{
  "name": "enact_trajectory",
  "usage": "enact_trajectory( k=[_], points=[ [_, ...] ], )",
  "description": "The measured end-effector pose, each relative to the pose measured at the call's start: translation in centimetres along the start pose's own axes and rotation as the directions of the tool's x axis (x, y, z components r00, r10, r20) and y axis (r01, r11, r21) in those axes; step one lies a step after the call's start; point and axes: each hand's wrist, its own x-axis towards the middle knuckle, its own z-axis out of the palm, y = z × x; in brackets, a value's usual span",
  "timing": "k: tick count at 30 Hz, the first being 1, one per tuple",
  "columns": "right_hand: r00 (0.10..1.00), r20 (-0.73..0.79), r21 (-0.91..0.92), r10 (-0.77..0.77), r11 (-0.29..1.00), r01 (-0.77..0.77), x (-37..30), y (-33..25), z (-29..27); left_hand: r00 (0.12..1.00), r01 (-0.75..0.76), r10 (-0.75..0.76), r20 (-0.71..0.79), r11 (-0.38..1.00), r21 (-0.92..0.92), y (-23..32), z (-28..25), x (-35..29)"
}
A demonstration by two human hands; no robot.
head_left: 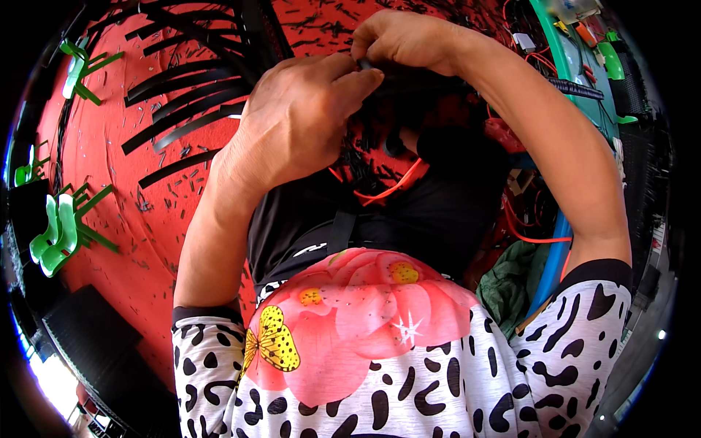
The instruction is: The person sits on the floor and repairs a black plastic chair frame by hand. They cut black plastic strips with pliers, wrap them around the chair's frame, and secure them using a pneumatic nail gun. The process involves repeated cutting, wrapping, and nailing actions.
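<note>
My left hand [296, 120] is closed, its thumb and forefinger pinched on a small dark piece [364, 64] at the top centre. Just beyond it, my right hand [409, 42] has its fingers curled together close to the same piece. Whatever lies inside the right fingers is hidden. To the left of my left hand, several flat black strips [169, 125] fan out from a dark framework [264, 33]. How the framework is shaped cannot be made out, since my hands cover part of it.
Short black scraps litter the red floor [109, 164]. Green chairs [64, 232] stand at the left. An orange cord [391, 194] lies near my lap. At the right are a green-edged surface [549, 36] with small items, a dark green cloth [511, 281] and a blue edge [549, 281].
</note>
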Motion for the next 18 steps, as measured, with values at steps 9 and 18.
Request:
enact_trajectory(
  k=[9,18],
  points=[
    [0.982,0.114,-0.115,-0.150,0.980,0.163,-0.45,-0.12,0.19,1.000,0.022,-0.022,0.004,0.999,-0.023,0.29,-0.10,0.08],
    [0.925,0.155,-0.239,-0.347,0.896,0.376,-0.58,0.68,-0.08,0.997,0.079,-0.079,0.014,0.997,0.000,0.58,-0.12,-0.02]
  ],
)
